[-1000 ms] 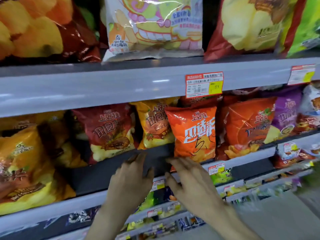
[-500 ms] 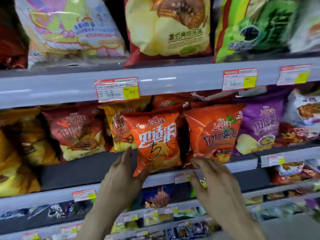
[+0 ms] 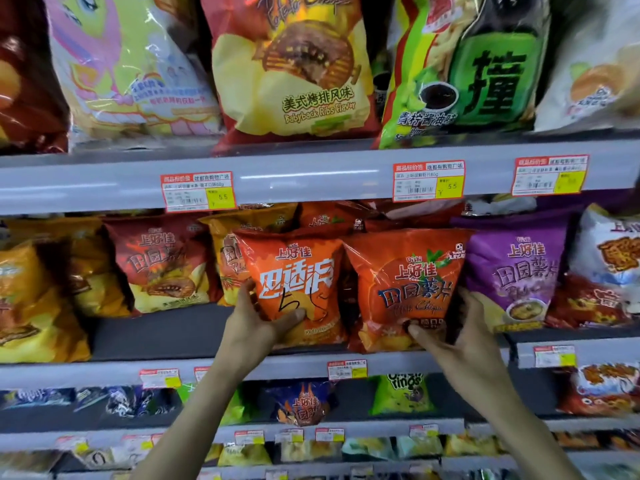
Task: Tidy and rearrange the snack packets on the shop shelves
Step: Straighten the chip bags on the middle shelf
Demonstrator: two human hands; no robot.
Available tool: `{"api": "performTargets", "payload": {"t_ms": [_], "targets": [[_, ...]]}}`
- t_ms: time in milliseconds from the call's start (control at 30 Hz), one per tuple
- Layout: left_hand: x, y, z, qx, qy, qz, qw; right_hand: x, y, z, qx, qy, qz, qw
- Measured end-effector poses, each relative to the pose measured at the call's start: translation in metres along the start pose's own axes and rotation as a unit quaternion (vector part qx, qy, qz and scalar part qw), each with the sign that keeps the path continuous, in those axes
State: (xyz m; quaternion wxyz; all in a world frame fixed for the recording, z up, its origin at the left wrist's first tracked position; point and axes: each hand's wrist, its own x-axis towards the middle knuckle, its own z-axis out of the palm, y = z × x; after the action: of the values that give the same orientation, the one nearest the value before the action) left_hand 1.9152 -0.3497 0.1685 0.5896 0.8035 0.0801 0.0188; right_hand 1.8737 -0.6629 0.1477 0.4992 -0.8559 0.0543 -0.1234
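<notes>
Packets (image 3: 162,265) line the middle shelf (image 3: 294,367). Half a second ago both grips hung released at its front lip. Now the left grip (image 3: 256,323) clasps the scrawled packet (image 3: 298,282) at its lower left, thumb across the front, and the right grip (image 3: 453,327) clasps the chips packet (image 3: 405,289). Both packets are at the shelf's front, touching. Judging by that, squaring this pair can start.

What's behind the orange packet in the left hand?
Behind the orange packet, gripped by the left hand, a yellow packet shows at its left edge and a second packet's top above it. Further back is covered.
</notes>
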Motion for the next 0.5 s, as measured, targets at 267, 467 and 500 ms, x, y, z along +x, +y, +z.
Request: {"api": "performTargets", "payload": {"t_ms": [267, 467, 500], "targets": [[-0.005, -0.005, -0.008, -0.106, 0.062, 0.008, 0.992, 0.019, 0.008, 0.004, 0.075, -0.036, 0.014, 0.996], [-0.035, -0.017, -0.050, -0.161, 0.132, 0.026, 0.978, 0.012, 0.006, 0.024, 0.086, -0.037, -0.007, 0.996], [-0.040, -0.019, -0.057, -0.169, 0.142, 0.027, 0.975, 0.012, 0.005, 0.031, 0.080, -0.044, -0.016, 0.996]]}}
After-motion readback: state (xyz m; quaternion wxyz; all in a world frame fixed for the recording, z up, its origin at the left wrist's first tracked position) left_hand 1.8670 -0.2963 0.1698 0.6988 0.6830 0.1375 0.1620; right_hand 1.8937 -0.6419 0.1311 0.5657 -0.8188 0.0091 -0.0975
